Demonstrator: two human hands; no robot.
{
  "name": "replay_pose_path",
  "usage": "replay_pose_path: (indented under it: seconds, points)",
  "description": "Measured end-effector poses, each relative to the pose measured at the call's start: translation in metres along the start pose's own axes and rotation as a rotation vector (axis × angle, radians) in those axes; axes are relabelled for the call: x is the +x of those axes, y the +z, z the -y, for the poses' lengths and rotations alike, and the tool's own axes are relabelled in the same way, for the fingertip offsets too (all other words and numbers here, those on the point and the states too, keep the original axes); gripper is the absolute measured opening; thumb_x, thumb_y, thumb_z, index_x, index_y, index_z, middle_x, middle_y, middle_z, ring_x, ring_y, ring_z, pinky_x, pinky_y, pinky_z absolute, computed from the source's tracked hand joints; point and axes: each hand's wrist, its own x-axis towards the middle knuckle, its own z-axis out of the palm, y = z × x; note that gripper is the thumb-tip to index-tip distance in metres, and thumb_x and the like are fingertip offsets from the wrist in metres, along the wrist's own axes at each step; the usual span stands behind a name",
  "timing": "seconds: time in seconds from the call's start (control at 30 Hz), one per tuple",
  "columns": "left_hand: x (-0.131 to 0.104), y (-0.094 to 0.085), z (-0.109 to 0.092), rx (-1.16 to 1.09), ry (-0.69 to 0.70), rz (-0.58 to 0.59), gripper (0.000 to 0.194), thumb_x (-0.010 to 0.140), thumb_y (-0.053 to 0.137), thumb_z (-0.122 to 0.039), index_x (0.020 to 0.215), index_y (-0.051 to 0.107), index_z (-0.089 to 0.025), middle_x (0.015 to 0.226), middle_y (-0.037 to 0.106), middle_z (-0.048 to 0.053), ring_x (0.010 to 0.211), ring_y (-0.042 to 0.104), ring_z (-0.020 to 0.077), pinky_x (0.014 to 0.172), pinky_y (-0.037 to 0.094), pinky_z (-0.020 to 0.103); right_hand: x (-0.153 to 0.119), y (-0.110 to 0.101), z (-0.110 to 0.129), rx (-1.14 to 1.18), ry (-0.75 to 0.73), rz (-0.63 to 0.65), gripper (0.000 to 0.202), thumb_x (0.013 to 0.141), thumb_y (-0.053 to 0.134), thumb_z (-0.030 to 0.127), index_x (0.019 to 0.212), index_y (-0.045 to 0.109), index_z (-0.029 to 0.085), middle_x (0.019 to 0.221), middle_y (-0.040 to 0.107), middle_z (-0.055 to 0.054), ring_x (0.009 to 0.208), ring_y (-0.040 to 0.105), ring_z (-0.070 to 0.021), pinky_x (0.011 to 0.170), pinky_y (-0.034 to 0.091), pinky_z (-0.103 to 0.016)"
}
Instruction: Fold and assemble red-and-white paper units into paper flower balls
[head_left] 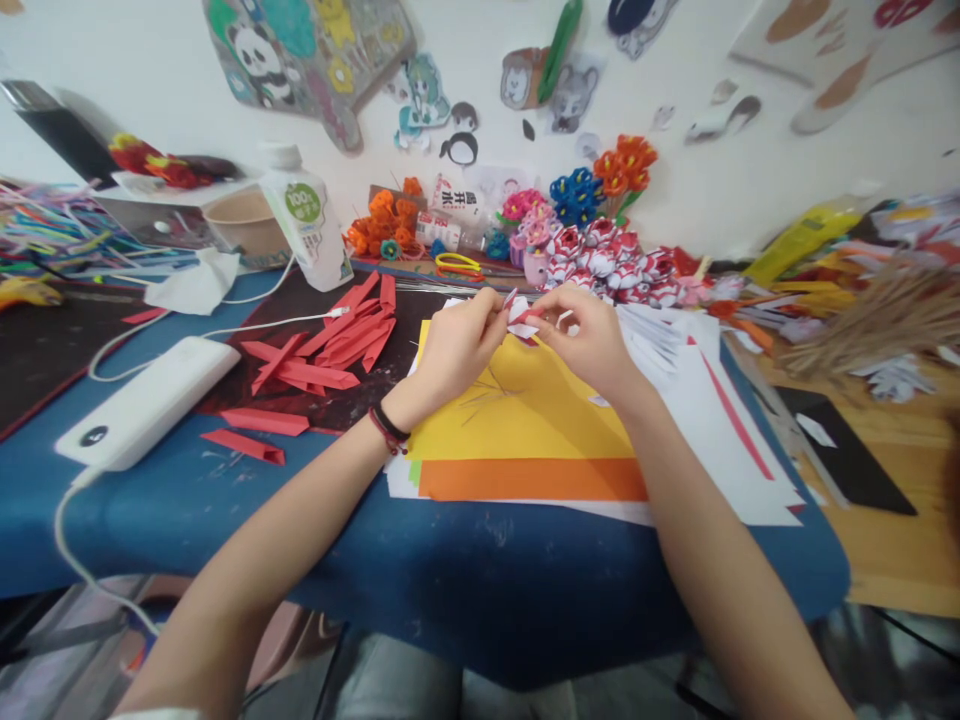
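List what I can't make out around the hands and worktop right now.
All in the head view:
Red-and-white paper piece: its folds, partly covered by the left hand and right hand.
Orange sheet: its far extent, covered by the yellow sheet.
Power bank display: too small and blurred to read.
White bottle: fine print, too small.

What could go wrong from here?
- Both the left hand and right hand pinch the small red-and-white paper piece; uneven pressure might crease or tear it.
- The power bank's white cable hangs off the table's front edge near the left forearm, so it could snag.
- Folded red paper strips lie loose nearby; that arm might sweep some away.
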Motion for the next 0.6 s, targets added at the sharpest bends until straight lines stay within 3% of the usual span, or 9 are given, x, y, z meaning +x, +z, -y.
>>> replay_pose_path:
  seconds: [0.1, 0.2, 0.33, 0.6]
  points:
    - [0.0, -0.001, -0.001, -0.011, 0.012, -0.01, 0.012, 0.099, 0.055, -0.021, 0.087, 0.056, -0.019, 0.07, 0.068, -0.002, 0.058, 0.057, 0.0101, 0.059, 0.036, 0.023, -0.001, 0.0, -0.007, 0.069, 0.073, -0.011, 0.046, 0.082, 0.08, 0.04, 0.122, 0.063, 0.024, 0.12, 0.067, -0.009, 0.093, 0.068, -0.0208, 0.079, 0.055, -0.035]
    - [0.001, -0.005, -0.005, -0.066, 0.031, -0.015, 0.011, 0.098, 0.055, -0.021, 0.088, 0.056, -0.02, 0.069, 0.068, -0.004, 0.058, 0.057, 0.0091, 0.061, 0.038, 0.021, -0.002, -0.002, -0.008, 0.284, 0.141, 0.138, 0.066, 0.085, 0.077, 0.048, 0.141, 0.049, 0.032, 0.138, 0.062, -0.01, 0.112, 0.069, -0.024, 0.096, 0.057, -0.041]
    - [0.003, -0.011, -0.013, -0.172, 0.061, -0.02, 0.01, 0.098, 0.055, -0.022, 0.088, 0.058, -0.02, 0.065, 0.064, -0.005, 0.058, 0.056, 0.008, 0.062, 0.041, 0.019, -0.003, -0.004, 0.0, 0.452, 0.139, 0.294, 0.061, 0.084, 0.076, 0.057, 0.135, 0.056, 0.03, 0.134, 0.067, -0.008, 0.113, 0.07, -0.0239, 0.097, 0.059, -0.04]
    - [0.004, -0.014, -0.017, -0.19, 0.061, -0.005, 0.011, 0.097, 0.055, -0.024, 0.086, 0.056, -0.02, 0.066, 0.064, -0.004, 0.059, 0.056, 0.0085, 0.062, 0.042, 0.021, -0.001, -0.004, 0.014, 0.474, 0.146, 0.223, 0.056, 0.075, 0.082, 0.059, 0.115, 0.075, 0.022, 0.112, 0.076, -0.007, 0.104, 0.073, -0.0255, 0.093, 0.062, -0.04]
